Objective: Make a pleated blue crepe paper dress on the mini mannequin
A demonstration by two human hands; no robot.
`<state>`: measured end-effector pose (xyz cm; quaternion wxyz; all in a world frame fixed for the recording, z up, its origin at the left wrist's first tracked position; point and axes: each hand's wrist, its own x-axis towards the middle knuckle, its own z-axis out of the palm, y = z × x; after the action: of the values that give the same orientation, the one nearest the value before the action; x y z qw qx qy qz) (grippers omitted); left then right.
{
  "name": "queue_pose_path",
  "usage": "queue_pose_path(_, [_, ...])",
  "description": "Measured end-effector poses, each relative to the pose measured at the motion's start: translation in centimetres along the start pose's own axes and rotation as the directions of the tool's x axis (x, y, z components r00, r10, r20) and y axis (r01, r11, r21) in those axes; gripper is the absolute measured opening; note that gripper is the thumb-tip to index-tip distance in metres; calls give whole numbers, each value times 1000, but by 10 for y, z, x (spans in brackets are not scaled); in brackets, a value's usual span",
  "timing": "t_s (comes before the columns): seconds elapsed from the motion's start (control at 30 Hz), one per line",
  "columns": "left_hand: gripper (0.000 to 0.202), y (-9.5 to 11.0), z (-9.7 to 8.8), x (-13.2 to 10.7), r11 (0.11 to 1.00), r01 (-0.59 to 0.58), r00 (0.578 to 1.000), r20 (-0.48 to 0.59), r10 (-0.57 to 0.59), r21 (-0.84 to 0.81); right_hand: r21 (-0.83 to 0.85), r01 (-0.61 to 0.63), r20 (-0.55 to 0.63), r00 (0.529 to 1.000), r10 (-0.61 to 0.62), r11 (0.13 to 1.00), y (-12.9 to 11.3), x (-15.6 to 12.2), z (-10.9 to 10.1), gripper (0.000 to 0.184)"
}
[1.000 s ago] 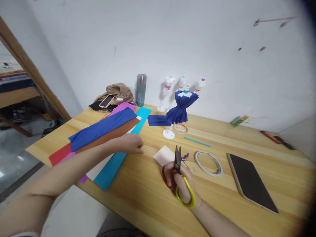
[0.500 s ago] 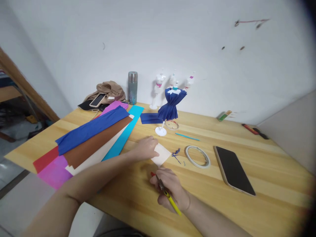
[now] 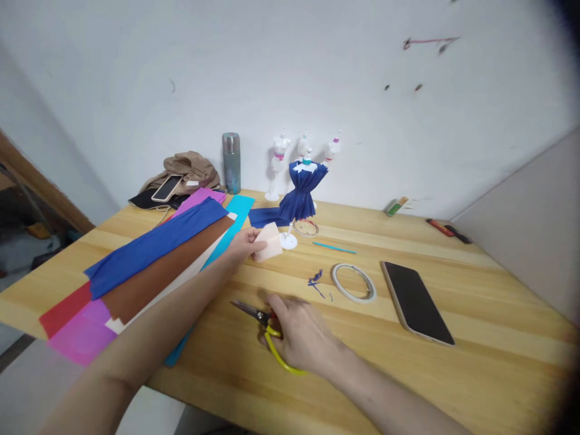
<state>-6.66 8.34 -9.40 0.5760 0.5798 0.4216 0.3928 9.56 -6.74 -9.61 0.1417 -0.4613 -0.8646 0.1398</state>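
Note:
Between the thumb and fingers of my left hand is a small pale pink piece of paper, held up off the table in front of the dress form's base. My right hand is closed around the yellow handles of a pair of scissors. The blades point left, low over the wood. Beyond both hands, a small white dress form wears a pleated dark blue paper dress. Blue paper scraps lie near my right hand, beside a roll of white tape.
Long coloured paper sheets fan across the left side of the table. A tablet lies at the right. Along the wall stand a thermos and several white dress forms. A thin blue strip lies mid-table.
My left hand has lifted the pink paper and carried it left and away from me. My right hand has turned the scissors, so the blades now point left. The view has shifted slightly.

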Motion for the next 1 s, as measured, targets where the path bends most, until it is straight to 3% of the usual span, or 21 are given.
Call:
queue_pose_path(0.13, [53, -2, -10, 3, 983, -38, 998, -50, 29, -182, -38, -56, 129, 990, 60, 998, 0, 2, -16, 53])
queue_pose_path(0.3, [54, -2, -4, 0, 981, -26, 1000, -4, 25, -195, -109, -184, 238, 949, 205, 977, -7, 3, -30, 65])
queue_pose_path(0.4, [49, 4, 2, -3, 979, -26, 999, 31, 33, -203, -101, -161, 236, 955, 181, 982, -10, 6, -33, 66])
queue_pose_path(0.53, [49, 19, 11, -5, 980, -40, 997, 57, 52, -196, -207, -172, 193, 958, 213, 963, -15, 13, -33, 53])
queue_pose_path(0.7, [42, 50, 23, -4, 997, -71, 994, 80, 73, -27, -91, -40, 215, 975, 59, 995, -14, 14, -37, 56])
queue_pose_path(0.8, [38, 71, 26, -4, 994, -85, 985, 155, 74, 67, -67, 40, 247, 969, -23, 997, -17, 15, -43, 60])
queue_pose_path(1.0, [47, 93, 24, -8, 976, -132, 967, 237, 88, 175, -141, 66, 251, 968, -29, 988, -27, 21, -49, 35])
